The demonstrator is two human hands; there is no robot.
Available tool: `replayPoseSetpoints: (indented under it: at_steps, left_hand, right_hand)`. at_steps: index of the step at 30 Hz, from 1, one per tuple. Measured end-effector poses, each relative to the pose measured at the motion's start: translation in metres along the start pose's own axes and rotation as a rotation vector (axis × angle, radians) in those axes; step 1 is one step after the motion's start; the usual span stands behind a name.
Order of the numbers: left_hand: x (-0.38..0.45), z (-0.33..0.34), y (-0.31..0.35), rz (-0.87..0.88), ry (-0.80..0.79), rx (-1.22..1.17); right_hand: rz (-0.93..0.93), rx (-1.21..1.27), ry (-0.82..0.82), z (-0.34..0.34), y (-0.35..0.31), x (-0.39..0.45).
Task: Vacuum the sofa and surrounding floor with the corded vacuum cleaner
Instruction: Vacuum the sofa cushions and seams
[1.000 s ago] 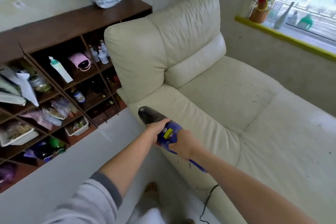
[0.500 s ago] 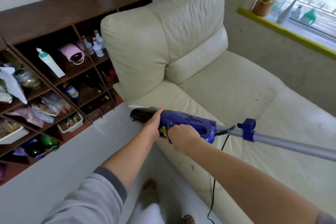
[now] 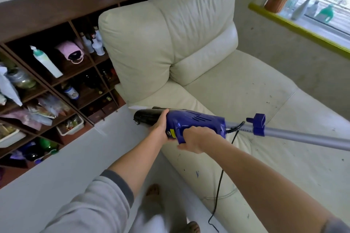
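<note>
A blue and black corded vacuum cleaner (image 3: 197, 122) lies roughly level above the front edge of the cream sofa (image 3: 236, 85). Its grey tube (image 3: 303, 136) runs off the right edge, so the nozzle is out of sight. My left hand (image 3: 160, 128) grips the body where black meets blue. My right hand (image 3: 197, 139) grips the blue handle from below. The black cord (image 3: 219, 185) hangs from the motor end down the sofa front to the floor. Dark crumbs speckle the seat cushions.
A dark wooden shelf unit (image 3: 56, 11) packed with bottles and bags stands left of the sofa. A windowsill (image 3: 295, 26) with a basket and bottles is at the upper right. My feet (image 3: 153, 191) stand on the pale floor (image 3: 56, 176) beside the sofa.
The vacuum has swung from pointing down to roughly level, its tube now reaching out to the right over the seat. Both hands stayed on it. The view tilted down slightly.
</note>
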State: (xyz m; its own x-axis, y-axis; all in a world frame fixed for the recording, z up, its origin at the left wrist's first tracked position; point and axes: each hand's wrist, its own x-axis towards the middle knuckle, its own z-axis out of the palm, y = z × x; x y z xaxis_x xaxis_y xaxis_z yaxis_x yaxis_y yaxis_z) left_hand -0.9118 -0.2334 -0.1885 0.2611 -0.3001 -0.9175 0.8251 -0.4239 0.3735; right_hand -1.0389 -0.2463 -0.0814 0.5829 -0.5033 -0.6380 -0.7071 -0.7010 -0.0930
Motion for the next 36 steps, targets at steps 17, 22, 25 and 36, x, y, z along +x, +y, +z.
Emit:
replayPoseSetpoints:
  at_steps: [17, 22, 25, 36]
  left_hand:
    - [0.002, 0.036, -0.007, 0.002, 0.021, -0.031]
    - [0.003, 0.048, -0.011, 0.002, 0.021, 0.004]
    - [-0.006, 0.056, -0.014, 0.004, 0.010, 0.019]
    - [-0.025, 0.106, -0.040, 0.035, -0.082, 0.338]
  right_hand:
    - [-0.025, -0.084, 0.105, -0.001, 0.036, -0.013]
    - [-0.012, -0.086, 0.113, -0.001, 0.049, -0.019]
    - [0.002, -0.069, 0.122, 0.002, 0.056, -0.023]
    - [0.139, 0.099, 0.146, 0.023, 0.081, -0.049]
